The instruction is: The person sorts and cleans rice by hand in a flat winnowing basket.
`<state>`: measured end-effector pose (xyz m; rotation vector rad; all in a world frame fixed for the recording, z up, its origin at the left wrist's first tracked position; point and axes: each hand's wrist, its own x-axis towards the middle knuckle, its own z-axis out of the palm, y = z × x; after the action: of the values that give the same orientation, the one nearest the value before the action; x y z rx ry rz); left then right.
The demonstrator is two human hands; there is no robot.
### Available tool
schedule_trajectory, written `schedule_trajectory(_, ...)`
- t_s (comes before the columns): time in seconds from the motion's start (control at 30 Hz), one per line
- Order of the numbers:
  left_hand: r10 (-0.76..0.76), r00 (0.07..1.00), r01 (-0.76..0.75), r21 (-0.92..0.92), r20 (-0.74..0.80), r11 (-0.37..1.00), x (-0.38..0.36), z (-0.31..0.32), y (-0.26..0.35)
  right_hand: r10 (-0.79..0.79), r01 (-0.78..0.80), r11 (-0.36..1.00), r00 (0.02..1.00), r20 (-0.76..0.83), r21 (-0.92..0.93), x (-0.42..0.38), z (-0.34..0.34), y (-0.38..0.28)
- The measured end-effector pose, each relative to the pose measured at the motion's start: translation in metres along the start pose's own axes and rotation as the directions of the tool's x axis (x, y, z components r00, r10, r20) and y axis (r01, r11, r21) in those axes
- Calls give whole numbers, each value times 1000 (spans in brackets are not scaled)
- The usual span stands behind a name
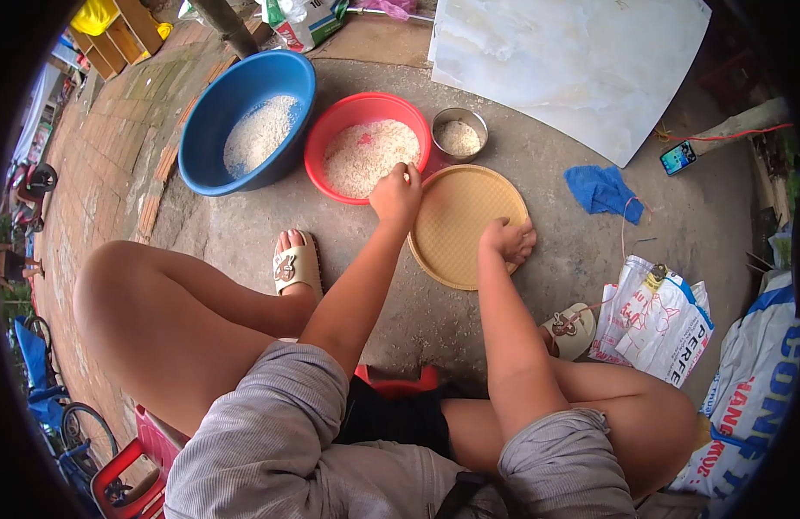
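Observation:
A round, shallow tan tray (456, 227) with a fine woven-looking pattern lies in front of me. At its right rim is my right hand (509, 240), fingers curled around the edge. My left hand (396, 194) is at the near right rim of a red basin (315, 173), close to the tray's upper left edge. Its fingers are curled together, and what they hold, if anything, is too small to make out. White rice-like grains (365, 160) fill the basin's bottom. Behind the tray stands a metal bowl (476, 118) with similar grains.
A large blue basin (201, 138) with pale grains stands at the left. Beyond the metal bowl lies a marbled white sheet (564, 60). To the right are a blue cloth (600, 189), a phone (677, 158) and printed sacks (655, 316). Scattered grains dot the concrete.

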<state>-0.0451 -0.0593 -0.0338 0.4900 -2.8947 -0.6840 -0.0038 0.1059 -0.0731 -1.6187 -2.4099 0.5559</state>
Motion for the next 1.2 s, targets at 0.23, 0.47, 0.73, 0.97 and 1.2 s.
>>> schedule_trajectory(0.23, -431, 865, 98, -758, -256, 645, 88, 3, -85, -642, 557, 426, 742, -195, 713, -49, 15, -97)
schedule_trajectory(0.47, -624, 747, 206, -812, -230, 546, 91, 22, -114, -940, 674, 326, 309, 148, 663, -118, 48, -139)
schedule_trajectory(0.73, -674, 738, 317, -889, 14, 329, 104, 32, -109, -820, 722, 553, 559, 121, 416, -125, 101, -149)
schedule_trajectory(0.97, -457, 806, 495, -851, 375, 174, 107, 38, -113, -636, 368, 752, 622, 457, 547, -108, 111, -159)
schedule_trajectory(1.2, -284, 730, 552, -781, 622, -292, 90, 36, -84, -415, -319, 683, 571, 708, 657, -106, 106, -153)
